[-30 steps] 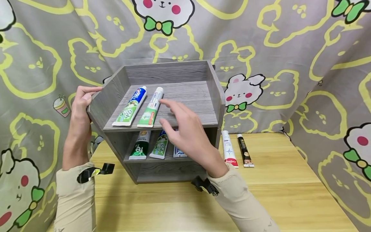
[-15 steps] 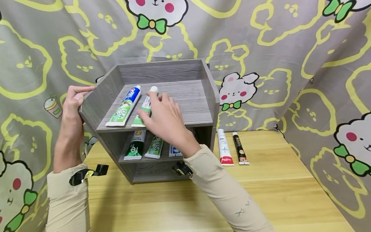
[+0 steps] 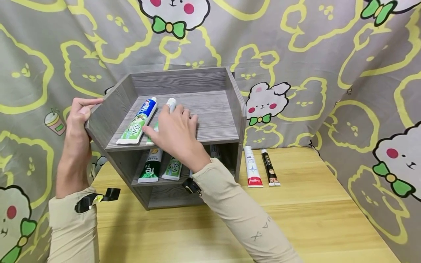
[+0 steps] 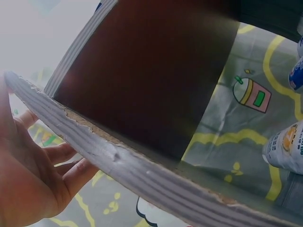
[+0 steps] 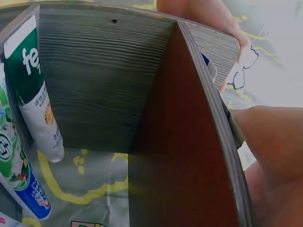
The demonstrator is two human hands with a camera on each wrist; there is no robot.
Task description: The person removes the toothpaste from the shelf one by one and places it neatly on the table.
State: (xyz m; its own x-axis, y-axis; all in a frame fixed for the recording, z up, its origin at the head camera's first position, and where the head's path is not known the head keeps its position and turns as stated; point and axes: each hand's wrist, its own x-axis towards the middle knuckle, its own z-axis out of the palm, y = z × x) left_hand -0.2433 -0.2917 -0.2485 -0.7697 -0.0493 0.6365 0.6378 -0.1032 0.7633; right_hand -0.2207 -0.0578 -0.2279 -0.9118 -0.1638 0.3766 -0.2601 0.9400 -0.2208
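In the head view my left hand point(image 3: 75, 126) grips the side panel of the grey wooden shelf unit point(image 3: 112, 109) at its upper left. The left wrist view shows its fingers point(image 4: 78, 175) against the panel's outer face. My right hand point(image 3: 177, 131) is over a white-and-green toothpaste tube point(image 3: 171, 103) on the top shelf. The thumb lies on the tube's left side, the other fingers curl over its right. The palm hides most of this tube. Left of it lies a blue-and-green toothpaste tube point(image 3: 138, 122), apart from my hand.
On the middle shelf lie several tubes, among them a dark green one point(image 3: 150, 166) and a light green one point(image 3: 172, 168). A white-and-red Colgate tube point(image 3: 252, 166) and a black tube point(image 3: 270, 167) lie on the wooden table point(image 3: 306, 204). A patterned curtain point(image 3: 296, 47) hangs behind.
My right hand has moved left from beside the white-and-green toothpaste tube to over it and has closed round it. My left hand keeps its grip on the shelf unit. The head view has turned slightly right.
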